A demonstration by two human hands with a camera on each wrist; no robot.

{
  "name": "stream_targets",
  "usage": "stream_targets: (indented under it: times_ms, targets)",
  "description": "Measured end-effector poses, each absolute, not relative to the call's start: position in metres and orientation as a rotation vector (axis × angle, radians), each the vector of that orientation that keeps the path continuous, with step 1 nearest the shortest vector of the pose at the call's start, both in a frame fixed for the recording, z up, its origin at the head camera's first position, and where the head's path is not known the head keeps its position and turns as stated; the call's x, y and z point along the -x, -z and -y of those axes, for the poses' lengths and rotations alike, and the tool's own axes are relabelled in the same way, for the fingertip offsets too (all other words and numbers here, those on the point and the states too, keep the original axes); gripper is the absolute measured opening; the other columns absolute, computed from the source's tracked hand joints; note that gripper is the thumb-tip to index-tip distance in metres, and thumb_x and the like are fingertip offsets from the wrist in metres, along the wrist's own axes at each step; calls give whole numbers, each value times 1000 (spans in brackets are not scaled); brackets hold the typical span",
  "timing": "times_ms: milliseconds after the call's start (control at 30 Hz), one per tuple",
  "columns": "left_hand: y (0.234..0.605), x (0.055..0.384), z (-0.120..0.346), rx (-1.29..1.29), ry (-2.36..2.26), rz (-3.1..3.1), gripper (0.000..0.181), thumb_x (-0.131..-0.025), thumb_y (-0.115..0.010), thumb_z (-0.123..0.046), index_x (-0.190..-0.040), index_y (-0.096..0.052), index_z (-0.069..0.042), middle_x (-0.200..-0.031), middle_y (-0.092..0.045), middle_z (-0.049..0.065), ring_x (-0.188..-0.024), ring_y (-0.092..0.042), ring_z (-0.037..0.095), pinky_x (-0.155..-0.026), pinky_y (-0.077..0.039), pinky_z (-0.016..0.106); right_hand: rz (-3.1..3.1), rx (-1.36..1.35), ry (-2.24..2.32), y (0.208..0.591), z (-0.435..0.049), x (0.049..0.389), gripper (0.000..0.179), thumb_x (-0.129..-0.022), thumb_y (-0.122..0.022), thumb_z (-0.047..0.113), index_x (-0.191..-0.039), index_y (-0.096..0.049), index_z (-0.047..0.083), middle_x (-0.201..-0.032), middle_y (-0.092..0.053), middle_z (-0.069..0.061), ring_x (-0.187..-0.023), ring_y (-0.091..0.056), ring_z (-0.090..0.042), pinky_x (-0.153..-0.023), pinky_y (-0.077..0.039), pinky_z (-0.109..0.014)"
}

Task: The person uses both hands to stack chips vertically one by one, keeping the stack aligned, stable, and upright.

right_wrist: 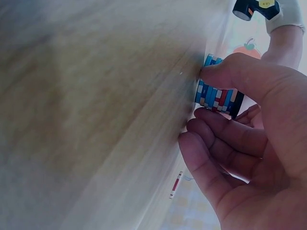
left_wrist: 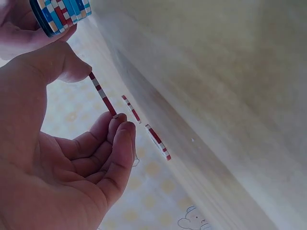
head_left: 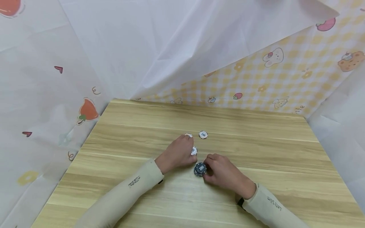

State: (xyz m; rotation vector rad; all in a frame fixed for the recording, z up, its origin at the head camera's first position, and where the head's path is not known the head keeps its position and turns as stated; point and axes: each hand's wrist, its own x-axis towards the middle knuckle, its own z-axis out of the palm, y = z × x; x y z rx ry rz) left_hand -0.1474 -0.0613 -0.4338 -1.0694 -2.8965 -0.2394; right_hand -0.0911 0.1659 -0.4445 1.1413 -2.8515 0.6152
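Note:
A stack of poker chips [head_left: 201,169] stands on the wooden table, with a black chip marked 100 on top. Blue, red and white edges show in the stack's side [right_wrist: 218,98]. My right hand [head_left: 223,172] holds the stack from the right, thumb and fingers on either side of it. Just beyond, my left hand [head_left: 178,152] pinches a white poker chip [left_wrist: 103,95] with a red-and-white edge between thumb and fingertips. Past that hand lie two more white chips, one loose chip [head_left: 203,135] in full view and another chip [head_left: 188,135] partly hidden by the fingers.
The wooden table [head_left: 256,139] carries all the chips. White sheeting [head_left: 119,47] hangs at the back and left, and a yellow checked cloth [head_left: 251,79] covers the back right. Both forearms wear light sleeves [head_left: 122,190].

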Motion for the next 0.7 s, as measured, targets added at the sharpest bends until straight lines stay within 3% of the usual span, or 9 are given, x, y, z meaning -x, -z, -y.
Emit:
stream_targets:
  times_ms: [300,700]
  targets:
    - [432,136,66,1046,268,2898,38,-90,-75,-33,-100,-66,3,-95,-65,12,-88,-62,25,-81,-59,38,2882,-1137,-611,442,-165,91,26,-82,-90,15,-102,-78,5,-93,-67,4,-80,-56,-9,-70,-53,-29]
    - [429,128,68,1057,230,2889,37,-89,-76,-33,-96,-65,1,-91,-64,12,-83,-60,23,-79,-57,37,2932,-1110,-640,439,-165,92,25,-83,-90,13,-104,-78,5,-94,-68,4,-81,-57,-10,-71,-55,-29]
